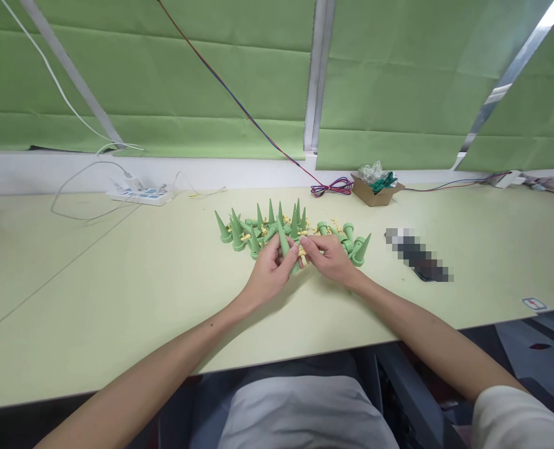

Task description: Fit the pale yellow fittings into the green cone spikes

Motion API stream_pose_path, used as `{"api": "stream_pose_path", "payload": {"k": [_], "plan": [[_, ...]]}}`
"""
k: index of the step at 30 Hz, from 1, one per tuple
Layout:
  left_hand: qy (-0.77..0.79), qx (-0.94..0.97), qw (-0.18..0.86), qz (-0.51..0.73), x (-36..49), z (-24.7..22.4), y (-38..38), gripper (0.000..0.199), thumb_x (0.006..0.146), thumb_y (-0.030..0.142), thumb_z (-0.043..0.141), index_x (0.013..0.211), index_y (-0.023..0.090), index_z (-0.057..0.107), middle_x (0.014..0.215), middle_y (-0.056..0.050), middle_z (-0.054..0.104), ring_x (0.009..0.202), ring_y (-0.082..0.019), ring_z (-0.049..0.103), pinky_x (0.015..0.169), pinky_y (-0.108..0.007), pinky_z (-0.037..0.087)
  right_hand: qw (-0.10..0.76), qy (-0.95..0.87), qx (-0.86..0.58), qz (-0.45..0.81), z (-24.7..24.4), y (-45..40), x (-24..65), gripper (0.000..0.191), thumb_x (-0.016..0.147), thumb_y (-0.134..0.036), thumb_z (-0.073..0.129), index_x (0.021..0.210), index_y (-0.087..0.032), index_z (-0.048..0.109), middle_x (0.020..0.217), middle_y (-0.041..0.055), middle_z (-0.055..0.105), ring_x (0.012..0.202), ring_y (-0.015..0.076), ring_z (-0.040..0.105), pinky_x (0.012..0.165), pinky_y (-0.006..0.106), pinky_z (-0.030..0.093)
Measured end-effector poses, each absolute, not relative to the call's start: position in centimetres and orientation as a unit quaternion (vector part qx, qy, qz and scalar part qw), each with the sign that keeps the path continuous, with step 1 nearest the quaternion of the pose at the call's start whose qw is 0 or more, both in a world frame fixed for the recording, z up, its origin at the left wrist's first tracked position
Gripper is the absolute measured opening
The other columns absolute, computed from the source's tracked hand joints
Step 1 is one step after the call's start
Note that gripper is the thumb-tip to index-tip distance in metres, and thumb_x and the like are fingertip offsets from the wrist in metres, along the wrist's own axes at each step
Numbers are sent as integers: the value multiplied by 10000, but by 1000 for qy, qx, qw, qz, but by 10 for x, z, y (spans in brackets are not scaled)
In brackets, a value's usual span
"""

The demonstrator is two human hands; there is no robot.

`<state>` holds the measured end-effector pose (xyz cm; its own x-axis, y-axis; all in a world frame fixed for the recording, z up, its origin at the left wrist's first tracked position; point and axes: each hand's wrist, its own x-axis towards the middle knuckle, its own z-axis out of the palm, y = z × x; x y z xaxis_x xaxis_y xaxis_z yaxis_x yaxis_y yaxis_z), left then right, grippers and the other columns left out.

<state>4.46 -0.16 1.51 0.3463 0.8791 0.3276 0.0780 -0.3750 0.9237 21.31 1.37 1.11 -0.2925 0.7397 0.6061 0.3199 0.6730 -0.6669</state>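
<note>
My left hand [270, 269] is closed around a green plastic watering spike [282, 236], which is tilted with its narrow end up and away from me. A small yellow valve piece [304, 255] shows between my two hands. The fingers of my right hand [332, 254] are pinched together at that yellow piece, close to the left thumb; my fingers partly hide how it sits against the spike. Just behind the hands, several more green spikes [236, 234] stand point up on the table, with others lying among small yellow pieces [245, 237].
On the pale table [118, 299], a cardboard box [375, 194] with clear plastic and green material stands at the back. Beside it lies a coiled red-and-blue cable [332, 187]. A white power strip [141, 196] is at back left, a blurred dark object [417, 254] at right.
</note>
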Motion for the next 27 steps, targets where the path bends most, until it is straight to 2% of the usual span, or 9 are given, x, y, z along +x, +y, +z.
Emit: {"api": "stream_pose_path", "payload": {"k": [4, 7, 11, 14, 21, 27], "plan": [[345, 689, 443, 458, 45, 16, -3, 255, 975, 447, 523, 918, 200, 503, 722, 23, 605, 490, -59, 415, 458, -200, 346, 500, -767, -320, 244, 8, 15, 213, 522, 1040, -458, 382, 602, -192, 486, 501, -28, 458, 484, 101, 468, 529, 254, 373], [345, 677, 450, 470, 45, 18, -4, 264, 971, 461, 528, 918, 205, 495, 720, 23, 603, 475, -57, 417, 430, -194, 335, 508, -762, -332, 224, 9, 14, 213, 456, 1036, -444, 397, 674, -194, 520, 525, -34, 455, 482, 101, 441, 507, 256, 357], [359, 638, 474, 489, 45, 20, -3, 284, 956, 493, 541, 927, 216, 485, 732, 27, 580, 448, -50, 398, 384, -187, 319, 521, -756, -314, 242, 11, 12, 213, 238, 994, -399, 517, 882, -198, 577, 661, -17, 568, 548, 106, 502, 525, 246, 410], [362, 623, 488, 493, 45, 19, -2, 291, 944, 505, 556, 930, 222, 488, 727, 31, 557, 444, -51, 402, 365, -183, 318, 516, -760, -292, 265, 10, 11, 212, 156, 973, -355, 563, 982, -201, 588, 736, 1, 623, 624, 121, 580, 581, 254, 470], [354, 638, 481, 486, 45, 16, -1, 289, 947, 490, 562, 900, 214, 492, 695, 33, 556, 434, -50, 403, 372, -185, 313, 506, -765, -281, 282, 9, 13, 213, 159, 987, -324, 538, 901, -197, 580, 726, -4, 619, 624, 109, 574, 577, 236, 458], [357, 650, 468, 481, 45, 16, -1, 275, 959, 477, 544, 907, 210, 501, 700, 30, 578, 436, -48, 395, 392, -192, 320, 492, -776, -319, 234, 10, 13, 213, 309, 995, -366, 500, 744, -189, 533, 626, -25, 525, 542, 94, 429, 513, 238, 339]]}}
